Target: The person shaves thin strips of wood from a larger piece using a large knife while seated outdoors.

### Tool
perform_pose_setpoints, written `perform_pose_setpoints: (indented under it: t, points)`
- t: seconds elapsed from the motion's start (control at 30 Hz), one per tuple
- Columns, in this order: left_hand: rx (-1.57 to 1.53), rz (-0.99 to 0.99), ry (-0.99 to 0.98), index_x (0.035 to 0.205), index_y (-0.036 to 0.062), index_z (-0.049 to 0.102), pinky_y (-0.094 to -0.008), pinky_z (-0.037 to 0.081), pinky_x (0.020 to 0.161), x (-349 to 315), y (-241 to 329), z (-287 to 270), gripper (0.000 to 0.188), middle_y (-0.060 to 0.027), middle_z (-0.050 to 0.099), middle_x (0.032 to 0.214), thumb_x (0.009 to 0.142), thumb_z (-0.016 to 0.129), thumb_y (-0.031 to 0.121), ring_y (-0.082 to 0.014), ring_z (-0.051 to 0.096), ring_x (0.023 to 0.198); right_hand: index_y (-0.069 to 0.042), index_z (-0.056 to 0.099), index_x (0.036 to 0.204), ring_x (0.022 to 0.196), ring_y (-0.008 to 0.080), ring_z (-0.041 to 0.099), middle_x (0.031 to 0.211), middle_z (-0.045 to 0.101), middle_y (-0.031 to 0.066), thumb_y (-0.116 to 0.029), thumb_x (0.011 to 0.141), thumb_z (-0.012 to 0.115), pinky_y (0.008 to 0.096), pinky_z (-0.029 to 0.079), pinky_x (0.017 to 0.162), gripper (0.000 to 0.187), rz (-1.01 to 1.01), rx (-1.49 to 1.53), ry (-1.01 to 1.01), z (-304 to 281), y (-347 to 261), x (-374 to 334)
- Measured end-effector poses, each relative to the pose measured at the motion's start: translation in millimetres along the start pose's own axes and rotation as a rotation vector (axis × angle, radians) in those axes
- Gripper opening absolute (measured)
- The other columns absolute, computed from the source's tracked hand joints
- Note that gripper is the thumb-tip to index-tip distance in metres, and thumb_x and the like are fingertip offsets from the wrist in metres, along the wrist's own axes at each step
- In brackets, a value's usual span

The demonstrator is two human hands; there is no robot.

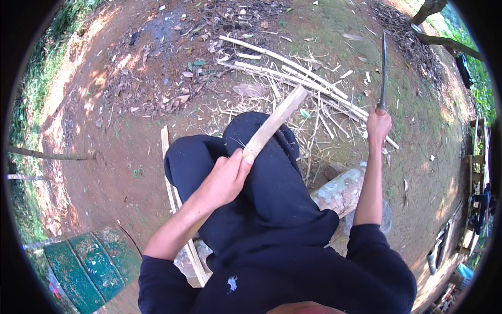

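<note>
Over my knees, my left hand [228,175] is closed round the lower end of a flat, pale wooden strip [277,121], which slants up and to the right. My right hand [378,125], out to the right, grips the handle of a machete [384,68]. Its long dark blade points away from me, well apart from the strip. Between the two hands, several long pale split strips [298,78] lie on the ground among thin shavings [327,123].
A log [342,191] lies by my right leg. Another long strip [168,157] lies along my left side. At the lower left is a green metal drum [94,268]. Dry leaves [175,99] litter the dirt ahead; a wooden rack [477,157] stands at the far right.
</note>
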State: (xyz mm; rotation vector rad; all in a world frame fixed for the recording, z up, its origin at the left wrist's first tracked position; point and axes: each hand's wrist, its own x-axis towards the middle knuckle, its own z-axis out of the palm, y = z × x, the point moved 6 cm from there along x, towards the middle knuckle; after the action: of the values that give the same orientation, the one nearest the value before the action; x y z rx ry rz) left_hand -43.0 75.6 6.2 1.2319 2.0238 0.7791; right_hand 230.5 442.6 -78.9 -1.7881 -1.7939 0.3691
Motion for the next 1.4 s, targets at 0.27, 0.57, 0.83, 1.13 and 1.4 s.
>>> perform_pose_setpoints:
  t: [0.27,0.57,0.83,1.13,1.4]
  points:
    - [0.045,-0.006,0.012,0.099,-0.0031,0.053,-0.0495,0.043,0.055,1,12,6,0.03,-0.027,0.055,0.063,0.107,0.046,0.025,-0.0482,0.059,0.062,-0.003,0.057,0.074,0.053,0.0224,0.059,0.06,0.059,0.0112,-0.007,0.077,0.068,0.037,0.043,0.054,0.012,-0.564,0.264,-0.188,-36,-107,-125]
    - [0.123,0.056,0.034,0.096,-0.0033,0.047,-0.0542,0.047,0.051,-1,13,10,0.031,-0.0282,0.058,0.06,0.108,0.046,0.025,-0.0483,0.062,0.06,-0.008,0.059,0.078,0.058,0.0318,0.064,0.064,0.062,0.0109,-0.007,0.067,0.069,0.0442,0.05,0.056,0.015,-0.863,0.02,-0.166,-11,-130,-135]
    - [0.229,0.055,0.005,0.095,-0.0031,0.046,-0.0563,0.049,0.052,-6,12,4,0.029,-0.0271,0.058,0.059,0.107,0.048,0.024,-0.0485,0.062,0.06,0.001,0.072,0.093,0.093,0.0468,0.069,0.094,0.071,0.0287,-0.039,0.095,0.054,0.0539,0.053,0.085,0.044,0.048,-0.342,-0.1,-9,7,40]
    - [0.023,0.031,-0.06,0.095,-0.0029,0.051,-0.0454,0.043,0.05,3,7,10,0.031,-0.0205,0.054,0.058,0.108,0.045,0.025,-0.039,0.058,0.052,0.0,0.06,0.071,0.052,0.0112,0.05,0.054,0.054,0.0078,-0.01,0.082,0.068,0.0317,0.041,0.052,0.017,-0.197,0.487,-0.155,-22,-58,-108]
    - [-0.159,-0.133,-0.14,0.091,-0.0056,0.052,-0.0482,0.041,0.053,6,8,9,0.039,-0.0259,0.054,0.06,0.108,0.046,0.029,-0.0461,0.057,0.056,-0.006,0.058,0.072,0.049,0.0239,0.056,0.057,0.055,0.0091,-0.005,0.073,0.071,0.0358,0.042,0.049,0.013,-0.719,0.279,-0.133,-40,-122,-166]
